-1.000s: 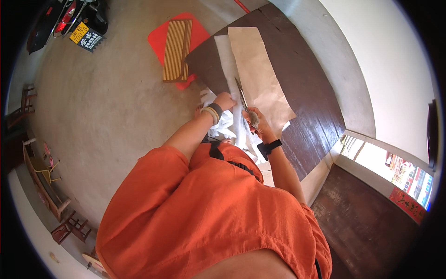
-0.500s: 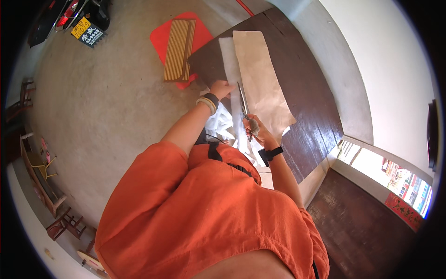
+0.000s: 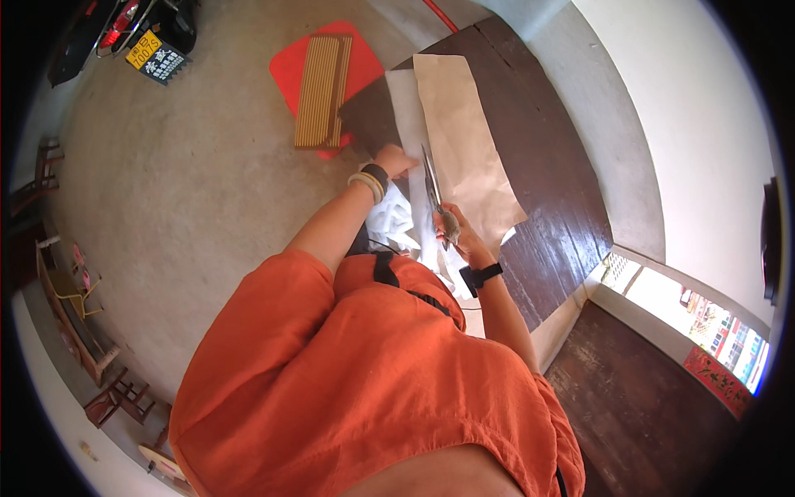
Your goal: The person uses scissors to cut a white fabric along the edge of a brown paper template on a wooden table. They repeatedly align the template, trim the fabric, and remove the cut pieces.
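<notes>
My right hand [image 3: 466,238] is wrapped round the handles of a pair of scissors [image 3: 433,180], whose blades point away from me along a long white strip [image 3: 406,103] of thin sheet material. On the strip's left side, my left hand [image 3: 396,161] is closed in a pinch on its edge, beside the blades. A large piece of brown paper [image 3: 460,124] lies flat on the dark wooden table [image 3: 546,157], just right of the strip and scissors. Crumpled white pieces [image 3: 389,217] hang in a bunch below my left wrist, between my body and the table.
Beyond my left hand stands a red plastic stool [image 3: 363,70] with a ribbed wooden board [image 3: 321,91] on it. A pale wall [image 3: 687,99] rises along the table's right side. Small wooden chairs [image 3: 120,399] and a motorbike's rear [image 3: 170,29] are off to the left.
The far end of the white strip has swung slightly left, showing more of its surface. The scissors' blades look closer together. Both hands stay in nearly the same place.
</notes>
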Demonstrator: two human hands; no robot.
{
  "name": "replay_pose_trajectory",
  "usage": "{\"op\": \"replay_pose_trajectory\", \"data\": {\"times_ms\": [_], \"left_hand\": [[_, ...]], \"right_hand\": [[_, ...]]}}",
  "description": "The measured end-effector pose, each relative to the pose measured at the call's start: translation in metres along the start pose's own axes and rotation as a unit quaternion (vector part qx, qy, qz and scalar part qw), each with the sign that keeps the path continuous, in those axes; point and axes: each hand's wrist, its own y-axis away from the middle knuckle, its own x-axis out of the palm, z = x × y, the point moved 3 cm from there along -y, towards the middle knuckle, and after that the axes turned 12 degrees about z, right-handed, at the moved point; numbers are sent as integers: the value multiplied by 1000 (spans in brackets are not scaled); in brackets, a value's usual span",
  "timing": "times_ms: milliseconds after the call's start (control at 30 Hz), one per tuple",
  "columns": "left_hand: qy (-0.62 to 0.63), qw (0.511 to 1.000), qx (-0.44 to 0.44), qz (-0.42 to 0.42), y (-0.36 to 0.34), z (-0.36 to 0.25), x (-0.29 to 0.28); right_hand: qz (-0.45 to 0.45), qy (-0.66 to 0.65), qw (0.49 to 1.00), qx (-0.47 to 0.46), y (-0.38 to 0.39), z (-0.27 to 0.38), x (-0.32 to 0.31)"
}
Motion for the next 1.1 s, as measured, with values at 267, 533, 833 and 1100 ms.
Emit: {"op": "replay_pose_trajectory", "data": {"times_ms": [267, 533, 833, 1100], "left_hand": [[-117, 992, -23, 36, -5, -2, 2], [-15, 993, -44, 107, 22, -16, -5], [101, 994, -19, 29, 10, -20, -46], [27, 997, -47, 60, 4, -20, -48]], "right_hand": [[-86, 43, 995, 24, -30, 42, 17], [-116, 98, 988, 6, -30, 52, 16], [-10, -61, 998, 26, -24, 34, 22], [-34, 29, 999, -15, -64, 68, 28]]}}
